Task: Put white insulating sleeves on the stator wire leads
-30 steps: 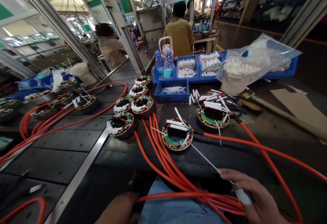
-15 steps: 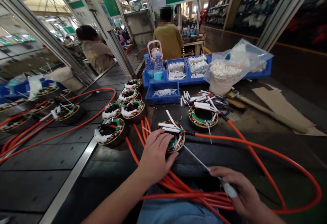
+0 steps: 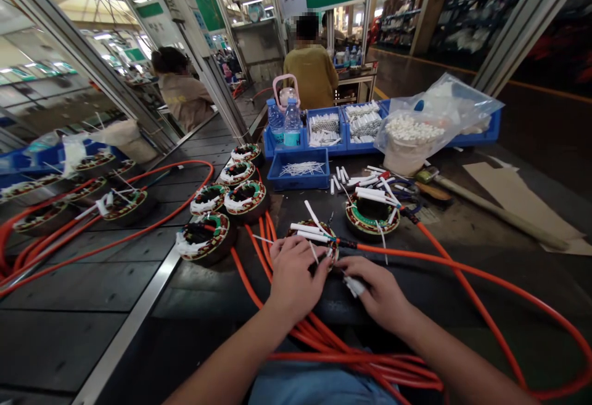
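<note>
My left hand (image 3: 296, 278) curls over a ring-shaped motor stator (image 3: 329, 230) on the bench, fingers on its top and thumb at its near side. White sleeves (image 3: 312, 232) and an orange cable (image 3: 393, 249) lead from this stator. Close against its right edge is my right hand (image 3: 382, 294), closed with thumb and forefinger pinched near the winding. A white bunched piece (image 3: 354, 285), apparently tie cord, sticks out of that grip. The fingers hide most of the stator's near side. A second stator (image 3: 372, 230) with sleeves lies just beyond, to the right.
Several stators (image 3: 203, 237) stand at left. Behind are a blue tray (image 3: 298, 183) of thin white ties, blue bins (image 3: 326, 146) of sleeves and a bagged tub (image 3: 404, 161). A wooden-handled tool (image 3: 499, 211) lies right. Orange cables (image 3: 333, 349) loop in front. Two people sit farther off.
My right hand has moved up and left, from the end of a taut white cord to the stator's edge. My left hand stays on the stator. The view has shifted slightly.
</note>
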`<state>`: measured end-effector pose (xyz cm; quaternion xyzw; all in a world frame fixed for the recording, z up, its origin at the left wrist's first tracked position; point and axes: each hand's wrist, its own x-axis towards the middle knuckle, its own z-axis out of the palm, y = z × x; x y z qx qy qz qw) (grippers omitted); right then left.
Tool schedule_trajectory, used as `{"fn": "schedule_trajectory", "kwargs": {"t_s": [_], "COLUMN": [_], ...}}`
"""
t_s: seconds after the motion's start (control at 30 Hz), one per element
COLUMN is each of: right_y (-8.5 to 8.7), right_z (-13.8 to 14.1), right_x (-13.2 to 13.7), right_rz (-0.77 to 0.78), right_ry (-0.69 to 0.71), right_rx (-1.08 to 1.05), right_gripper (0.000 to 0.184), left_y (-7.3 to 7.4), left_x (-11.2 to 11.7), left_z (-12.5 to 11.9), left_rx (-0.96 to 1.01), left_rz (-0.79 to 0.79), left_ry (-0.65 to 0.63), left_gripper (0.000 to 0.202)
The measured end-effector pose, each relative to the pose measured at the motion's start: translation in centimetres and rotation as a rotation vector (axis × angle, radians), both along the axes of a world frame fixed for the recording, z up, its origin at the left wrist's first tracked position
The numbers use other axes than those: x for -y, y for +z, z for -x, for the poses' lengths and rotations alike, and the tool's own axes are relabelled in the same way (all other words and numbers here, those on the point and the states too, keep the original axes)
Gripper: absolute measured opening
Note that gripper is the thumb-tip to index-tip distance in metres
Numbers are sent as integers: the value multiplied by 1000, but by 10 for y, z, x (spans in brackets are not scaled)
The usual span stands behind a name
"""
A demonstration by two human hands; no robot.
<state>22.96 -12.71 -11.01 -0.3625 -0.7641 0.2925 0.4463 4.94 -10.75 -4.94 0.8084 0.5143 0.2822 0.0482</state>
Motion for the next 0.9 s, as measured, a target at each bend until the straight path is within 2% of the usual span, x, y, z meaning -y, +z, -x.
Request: {"fn": "schedule_trajectory", "kwargs": {"t_s": [0.07, 0.13, 0.2, 0.3, 0.43, 0.5, 0.7, 0.9], "right_y": [4, 6, 6, 4, 3, 3, 4, 3], "right_z": [9, 12, 13, 12, 13, 13, 14, 14], "right_x": [-8, -10, -8, -6, -7, -6, -5, -7], "right_rz": [85, 191, 299, 398, 363, 363, 407, 418], "right_ry": [-38, -77, -89, -89, -157, -147, -118, -81], "right_rx": [-20, -73, -165, -291, -304, -301, -344, -368], "right_gripper": [20, 14, 10, 10, 12, 12, 10, 9], "left_y": [-3, -6, -8, -8, -7, -7, -9, -4], "left_x": [1, 1, -2, -6, -6, -6, -7, -11], "left_z": [-3, -2, 2, 6, 3, 1, 1, 5], "left_rx": [93, 131, 141, 87, -154, -216, -159, -113], "left_rz": [-95, -147, -178, -232, -249, -224, -219, -213], "left_ry": [-5, -82, -138, -142, -229, -230, -231, -211], "left_gripper": [12, 17, 21, 23, 22, 21, 26, 29]}}
